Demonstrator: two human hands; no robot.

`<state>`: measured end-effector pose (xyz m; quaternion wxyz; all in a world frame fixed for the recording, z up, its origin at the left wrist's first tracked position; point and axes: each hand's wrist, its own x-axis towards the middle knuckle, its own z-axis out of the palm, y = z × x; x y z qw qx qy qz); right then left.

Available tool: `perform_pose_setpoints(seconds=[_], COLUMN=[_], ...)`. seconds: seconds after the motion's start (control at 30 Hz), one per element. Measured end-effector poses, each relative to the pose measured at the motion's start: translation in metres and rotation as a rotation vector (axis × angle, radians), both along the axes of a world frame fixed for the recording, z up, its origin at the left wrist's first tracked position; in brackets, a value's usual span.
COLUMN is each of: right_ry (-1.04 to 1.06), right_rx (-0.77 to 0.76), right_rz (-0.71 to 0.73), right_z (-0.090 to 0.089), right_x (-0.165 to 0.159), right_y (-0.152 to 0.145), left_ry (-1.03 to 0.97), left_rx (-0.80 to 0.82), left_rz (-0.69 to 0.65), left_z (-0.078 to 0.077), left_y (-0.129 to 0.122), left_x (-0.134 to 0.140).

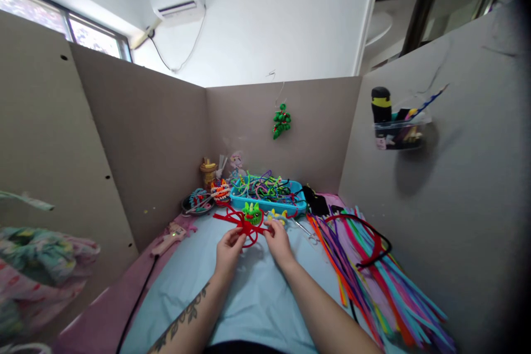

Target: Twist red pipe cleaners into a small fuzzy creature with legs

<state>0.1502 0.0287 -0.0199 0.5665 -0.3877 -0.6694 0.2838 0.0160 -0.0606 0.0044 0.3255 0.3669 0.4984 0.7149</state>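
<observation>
Both hands hold a red pipe-cleaner piece (248, 227), bent into several loops with loose ends sticking out to the upper left. My left hand (229, 245) pinches its lower left side. On the right side, the thumb and fingers of my right hand (277, 238) are closed on one of its strands. Just behind the piece sits a green fuzzy figure (251, 213). A yellow and pale blue fuzzy piece (276, 215) lies beyond my right fingertips. The light blue cloth (249, 298) spreads beneath both forearms.
A blue basket (238, 202) of pipe-cleaner scraps stands at the back. Scissors (307, 230) and a heap of coloured pipe cleaners (373, 265) lie right. A pink glue gun (169, 240) with a black cord rests left. Grey panels (257, 116) enclose the table.
</observation>
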Motion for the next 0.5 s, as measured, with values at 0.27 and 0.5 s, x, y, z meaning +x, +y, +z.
perform_pose_setpoints(seconds=[0.27, 0.5], right_ry=[-0.032, -0.276], right_rx=[0.092, 0.173], right_rz=[-0.034, 0.206], right_z=[0.009, 0.012], right_x=[0.004, -0.001], right_y=[-0.006, -0.017], left_ry=[0.023, 0.02], left_rx=[-0.036, -0.011], left_rz=[-0.026, -0.065], left_z=[0.004, -0.001], left_y=[-0.001, 0.0], left_x=[0.002, 0.0])
